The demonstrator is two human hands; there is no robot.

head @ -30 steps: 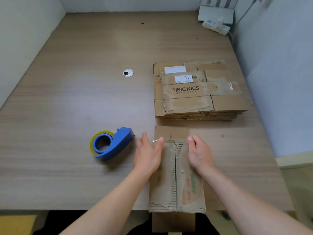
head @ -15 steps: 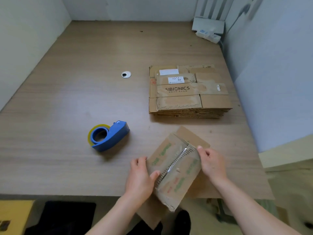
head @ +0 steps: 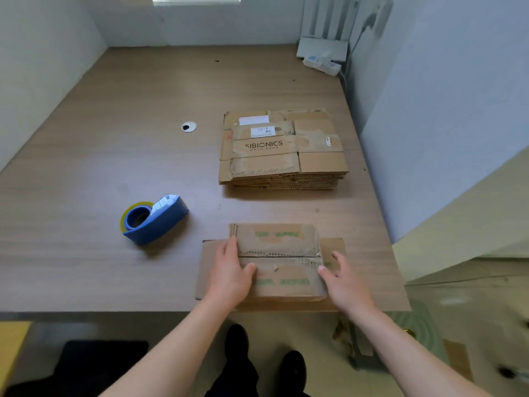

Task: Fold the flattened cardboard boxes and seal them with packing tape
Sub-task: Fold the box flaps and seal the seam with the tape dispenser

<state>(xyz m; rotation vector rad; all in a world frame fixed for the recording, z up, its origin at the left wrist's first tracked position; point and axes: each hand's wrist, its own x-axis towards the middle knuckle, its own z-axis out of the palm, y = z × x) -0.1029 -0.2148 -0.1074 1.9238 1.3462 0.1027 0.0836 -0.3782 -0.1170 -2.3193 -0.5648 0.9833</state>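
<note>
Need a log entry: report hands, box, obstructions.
Left hand pressing cardboard box, right hand open at its edge. Flaps folded shut, seam up. Tape dispenser clear, left.

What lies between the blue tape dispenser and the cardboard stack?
Only bare table separates the tape dispenser and the cardboard stack, in the head view.

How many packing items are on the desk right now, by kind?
Tape dispenser, blue: 1
Cardboard box at the near edge: 1
Stack of flattened boxes: 1 (too many layers in it to count)
Total: 3
</note>
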